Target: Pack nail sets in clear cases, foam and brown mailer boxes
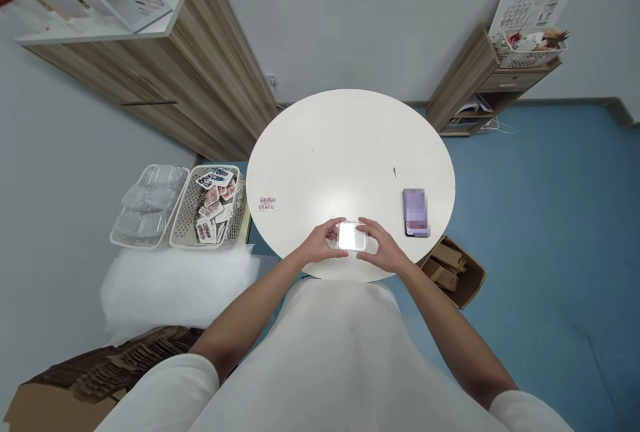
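Observation:
Between both hands, over the near edge of the round white table (pixel 345 145), is a small clear plastic box (pixel 352 237) with a bright glare on its face. My left hand (pixel 323 242) grips its left end, thumb below and fingers above. On the opposite end, my right hand (pixel 381 245) pinches it the same way. Whether anything lies inside the box is lost in the glare. A small card of press-on nails (pixel 267 204) lies on the table to the left. A phone with a purple, blurred screen (pixel 416 212) rests at the right.
Left of the table stand a basket of nail cards (pixel 235 215) and a basket of clear plastic boxes (pixel 150 205), with white sheeting (pixel 180 285) below. An open carton (pixel 470 282) holds folded cardboard at the right. Wooden cabinets (pixel 200 72) and a shelf unit (pixel 470 79) flank the back.

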The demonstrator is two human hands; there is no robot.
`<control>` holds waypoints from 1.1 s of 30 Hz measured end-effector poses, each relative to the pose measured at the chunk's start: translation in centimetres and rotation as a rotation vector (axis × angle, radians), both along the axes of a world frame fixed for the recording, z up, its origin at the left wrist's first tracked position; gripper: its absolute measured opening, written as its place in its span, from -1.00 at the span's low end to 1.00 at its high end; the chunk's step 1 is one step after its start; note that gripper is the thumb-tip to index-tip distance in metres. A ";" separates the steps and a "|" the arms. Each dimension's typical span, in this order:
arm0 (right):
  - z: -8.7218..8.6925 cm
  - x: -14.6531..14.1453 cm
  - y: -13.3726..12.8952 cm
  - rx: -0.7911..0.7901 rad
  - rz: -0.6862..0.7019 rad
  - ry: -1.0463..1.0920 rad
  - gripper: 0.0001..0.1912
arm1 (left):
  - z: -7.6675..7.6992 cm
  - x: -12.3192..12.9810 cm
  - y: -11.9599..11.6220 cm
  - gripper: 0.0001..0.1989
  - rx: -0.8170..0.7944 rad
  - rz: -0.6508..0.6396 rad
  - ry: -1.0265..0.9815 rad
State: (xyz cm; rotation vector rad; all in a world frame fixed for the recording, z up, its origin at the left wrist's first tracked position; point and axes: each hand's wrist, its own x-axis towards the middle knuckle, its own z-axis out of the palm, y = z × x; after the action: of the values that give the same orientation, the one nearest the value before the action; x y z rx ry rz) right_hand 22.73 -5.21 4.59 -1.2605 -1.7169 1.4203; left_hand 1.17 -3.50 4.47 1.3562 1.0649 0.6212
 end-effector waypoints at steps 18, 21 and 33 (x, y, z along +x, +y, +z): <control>-1.7 0.7 1.1 0.164 0.030 -0.014 -0.48 | -1.4 1.4 -1.6 -0.22 -0.022 0.096 -0.065; -1.8 0.7 1.1 0.189 0.052 -0.017 -0.48 | -1.6 1.2 -1.9 -0.21 -0.023 0.099 -0.059; -2.2 0.3 1.4 0.229 0.065 0.003 -0.48 | -1.7 0.7 -2.0 -0.20 -0.034 0.091 -0.082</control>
State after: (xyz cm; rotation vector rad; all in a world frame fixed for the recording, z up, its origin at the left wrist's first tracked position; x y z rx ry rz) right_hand 23.00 -3.80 2.42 -1.0861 -1.8733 1.2194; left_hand 1.92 -5.51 2.75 1.2480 1.0703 0.7175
